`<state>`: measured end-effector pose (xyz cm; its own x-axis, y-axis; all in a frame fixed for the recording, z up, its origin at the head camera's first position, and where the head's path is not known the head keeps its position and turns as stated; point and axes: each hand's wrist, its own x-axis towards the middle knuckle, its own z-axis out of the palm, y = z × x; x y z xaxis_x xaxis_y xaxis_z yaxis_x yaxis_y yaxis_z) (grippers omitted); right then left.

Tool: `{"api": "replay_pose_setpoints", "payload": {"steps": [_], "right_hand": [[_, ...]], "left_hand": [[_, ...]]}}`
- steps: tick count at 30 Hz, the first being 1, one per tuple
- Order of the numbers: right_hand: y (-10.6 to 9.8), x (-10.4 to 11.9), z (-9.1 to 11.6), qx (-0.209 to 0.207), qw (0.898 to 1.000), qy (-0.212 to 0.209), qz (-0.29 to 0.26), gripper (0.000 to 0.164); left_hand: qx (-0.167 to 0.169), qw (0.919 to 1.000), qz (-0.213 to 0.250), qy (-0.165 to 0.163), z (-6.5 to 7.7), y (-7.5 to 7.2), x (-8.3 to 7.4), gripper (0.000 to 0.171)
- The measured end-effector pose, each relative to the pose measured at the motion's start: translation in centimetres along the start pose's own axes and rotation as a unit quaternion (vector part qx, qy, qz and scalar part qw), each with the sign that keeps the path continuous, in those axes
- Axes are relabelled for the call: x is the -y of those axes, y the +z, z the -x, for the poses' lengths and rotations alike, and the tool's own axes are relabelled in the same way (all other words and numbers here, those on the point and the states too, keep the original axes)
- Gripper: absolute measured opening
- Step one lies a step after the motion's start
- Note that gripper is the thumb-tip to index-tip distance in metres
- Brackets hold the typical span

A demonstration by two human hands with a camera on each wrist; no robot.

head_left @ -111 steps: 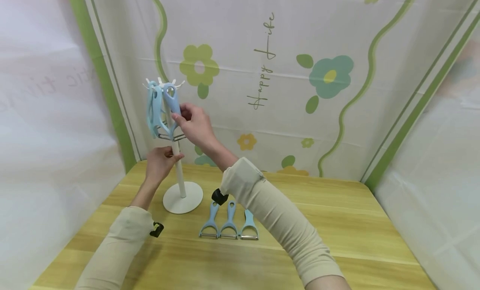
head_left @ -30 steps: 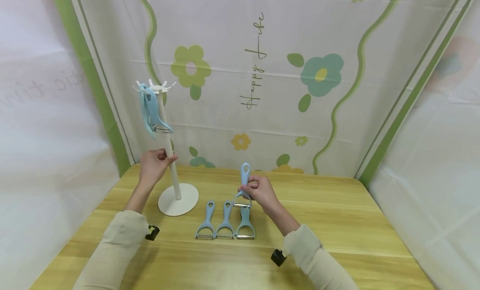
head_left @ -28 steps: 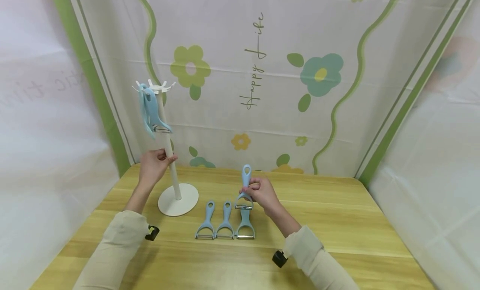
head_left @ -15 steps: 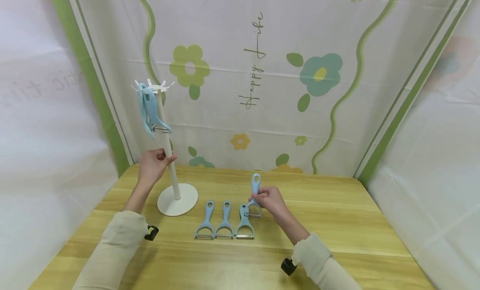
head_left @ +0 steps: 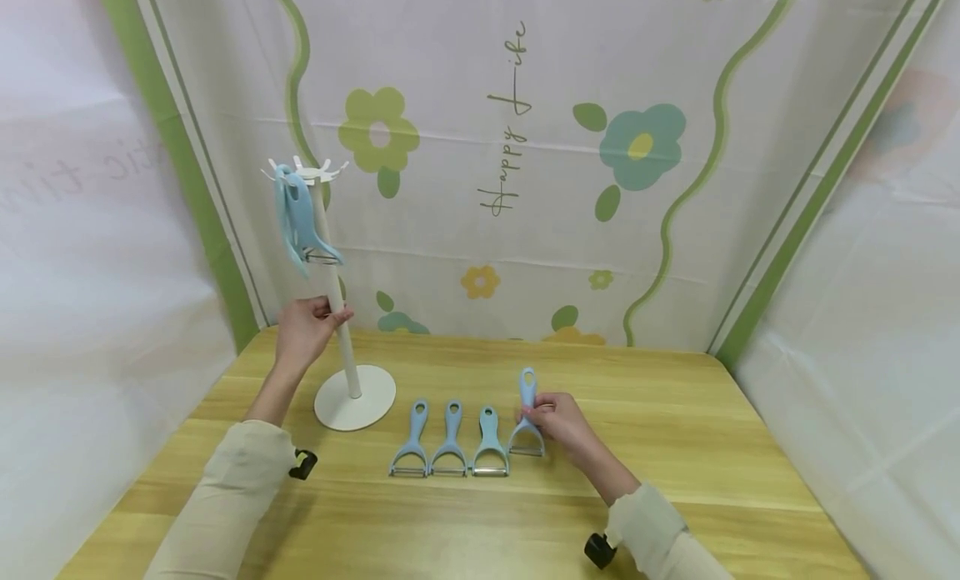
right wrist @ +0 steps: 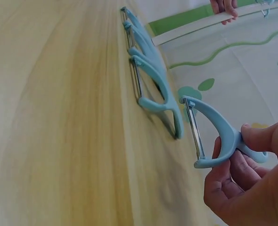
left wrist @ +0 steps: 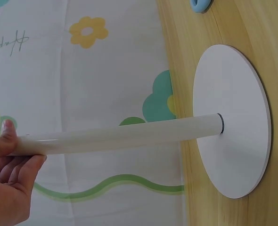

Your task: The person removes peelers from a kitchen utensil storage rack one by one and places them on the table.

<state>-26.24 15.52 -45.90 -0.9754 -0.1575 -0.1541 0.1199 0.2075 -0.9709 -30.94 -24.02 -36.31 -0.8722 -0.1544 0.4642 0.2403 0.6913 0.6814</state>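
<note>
Light-blue peeler (head_left: 528, 390): we see it in the right hand (head_left: 561, 422), thumb and fingers pinched on it around the place where handle and fork meet. In the right wrist view it is clear of the wooden table (head_left: 675, 413), just beside the right end of a row. That row has three peelers lying flat: a blue left peeler (head_left: 416, 434), a blue middle peeler (head_left: 452, 432) and a more teal right peeler (head_left: 489, 432), all with blades toward the person.

We find the left hand (head_left: 302, 336) clamped on the pole of a white stand (head_left: 346, 347), thumb and fingers closed about it, above the round base (head_left: 336, 405). From the hooks (head_left: 313, 175) on top hang at least two more peelers (head_left: 302, 217). Behind, we see a flowered cloth (head_left: 555, 255).
</note>
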Motion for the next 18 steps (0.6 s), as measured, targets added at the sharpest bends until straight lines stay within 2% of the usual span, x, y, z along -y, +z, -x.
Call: {"api": "replay_pose_setpoints", "payload": {"steps": [12,18], "right_hand": [[-0.4,-1.9,0.0,0.037,0.999,0.01,0.032,0.025],[-0.1,-2.0,-0.1,0.035,0.998,0.022,0.041,0.027]], "left_hand": [[0.0,1.0,0.004,0.001,0.0,0.1,0.2,0.035],[0.007,0.9999,0.004,0.008,0.0,-0.1,0.2,0.039]]}}
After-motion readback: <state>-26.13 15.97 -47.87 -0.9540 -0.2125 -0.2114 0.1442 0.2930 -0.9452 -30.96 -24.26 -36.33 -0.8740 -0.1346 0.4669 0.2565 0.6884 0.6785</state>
